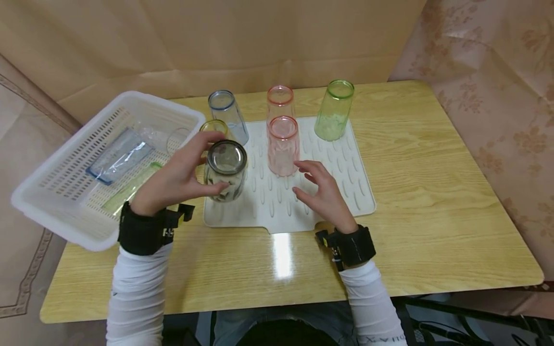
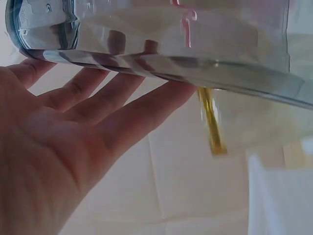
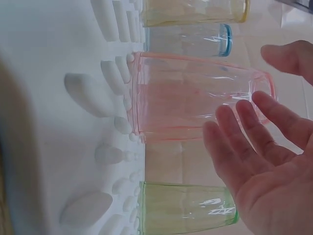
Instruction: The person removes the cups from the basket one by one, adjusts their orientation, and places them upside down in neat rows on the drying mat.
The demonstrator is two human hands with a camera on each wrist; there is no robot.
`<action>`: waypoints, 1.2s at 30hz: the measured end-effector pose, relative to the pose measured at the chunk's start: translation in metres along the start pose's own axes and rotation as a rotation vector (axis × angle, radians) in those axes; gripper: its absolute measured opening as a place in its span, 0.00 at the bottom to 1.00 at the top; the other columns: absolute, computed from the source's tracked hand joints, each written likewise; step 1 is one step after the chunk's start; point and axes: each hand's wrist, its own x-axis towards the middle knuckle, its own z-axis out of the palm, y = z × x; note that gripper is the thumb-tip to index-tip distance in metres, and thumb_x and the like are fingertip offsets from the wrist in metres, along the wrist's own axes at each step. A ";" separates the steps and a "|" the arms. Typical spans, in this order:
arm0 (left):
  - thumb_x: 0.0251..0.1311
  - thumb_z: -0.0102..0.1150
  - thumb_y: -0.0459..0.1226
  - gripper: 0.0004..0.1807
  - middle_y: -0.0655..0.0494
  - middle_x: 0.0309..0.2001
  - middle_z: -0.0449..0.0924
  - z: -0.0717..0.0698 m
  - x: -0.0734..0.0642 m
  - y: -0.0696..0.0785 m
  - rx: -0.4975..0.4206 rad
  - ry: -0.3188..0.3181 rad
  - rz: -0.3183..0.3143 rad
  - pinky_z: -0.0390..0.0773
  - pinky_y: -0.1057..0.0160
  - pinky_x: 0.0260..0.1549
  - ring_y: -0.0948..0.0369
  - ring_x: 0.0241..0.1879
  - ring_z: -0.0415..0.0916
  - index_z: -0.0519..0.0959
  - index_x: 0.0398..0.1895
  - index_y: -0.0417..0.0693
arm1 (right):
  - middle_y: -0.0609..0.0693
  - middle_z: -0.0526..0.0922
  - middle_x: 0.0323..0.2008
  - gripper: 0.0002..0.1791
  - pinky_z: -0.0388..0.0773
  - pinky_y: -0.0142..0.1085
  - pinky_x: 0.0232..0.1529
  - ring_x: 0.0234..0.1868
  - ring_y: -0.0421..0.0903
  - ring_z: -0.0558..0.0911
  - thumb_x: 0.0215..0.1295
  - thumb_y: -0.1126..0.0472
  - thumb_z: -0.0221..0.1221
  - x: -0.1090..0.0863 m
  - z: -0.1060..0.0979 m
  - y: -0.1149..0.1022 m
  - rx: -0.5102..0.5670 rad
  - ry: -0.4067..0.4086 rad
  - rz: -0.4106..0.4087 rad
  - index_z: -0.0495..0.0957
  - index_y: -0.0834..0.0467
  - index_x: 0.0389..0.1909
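Bearing lettering only partly legible, the right sleeve (image 1: 368, 298) lies nearest. The right hand (image 1: 322, 192), thumb and fingers apart, is beside the front pink glass (image 1: 283, 151); contact cannot be told. The left hand (image 1: 182, 173) grips a clear glass (image 1: 226, 168) over the white mat's (image 1: 246, 216) left side; behind stand a yellow glass (image 1: 215, 126) and a blue glass (image 1: 231, 117).

Head high, facing down; wrists close; head, right share pink glass (image 1: 283, 154).

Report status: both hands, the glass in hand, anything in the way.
Left hand grips clear glass. Right hand holds nothing, beside front pink glass, contact unclear. Yellow glass close behind the clear one, possibly in the way.
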 end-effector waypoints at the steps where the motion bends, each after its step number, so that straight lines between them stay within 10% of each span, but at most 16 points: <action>1: 0.43 0.73 0.29 0.43 0.44 0.59 0.67 0.003 0.003 0.000 -0.006 0.000 0.014 0.75 0.44 0.49 0.53 0.54 0.69 0.61 0.64 0.34 | 0.57 0.70 0.58 0.30 0.71 0.46 0.58 0.58 0.50 0.72 0.57 0.72 0.64 0.000 0.000 0.000 0.004 -0.002 -0.001 0.70 0.64 0.63; 21: 0.42 0.75 0.30 0.43 0.43 0.58 0.67 0.053 0.053 0.009 -0.117 -0.017 0.223 0.75 0.54 0.50 0.55 0.56 0.67 0.62 0.63 0.32 | 0.55 0.66 0.64 0.46 0.61 0.48 0.64 0.65 0.48 0.64 0.47 0.61 0.74 -0.001 0.003 -0.007 -0.003 -0.095 -0.010 0.63 0.59 0.68; 36: 0.44 0.74 0.32 0.43 0.42 0.57 0.67 0.069 0.061 0.009 -0.117 -0.014 0.258 0.76 0.54 0.47 0.55 0.54 0.69 0.61 0.63 0.31 | 0.50 0.63 0.64 0.56 0.60 0.44 0.64 0.65 0.45 0.62 0.42 0.60 0.77 0.004 0.016 -0.011 0.123 0.000 -0.025 0.56 0.50 0.73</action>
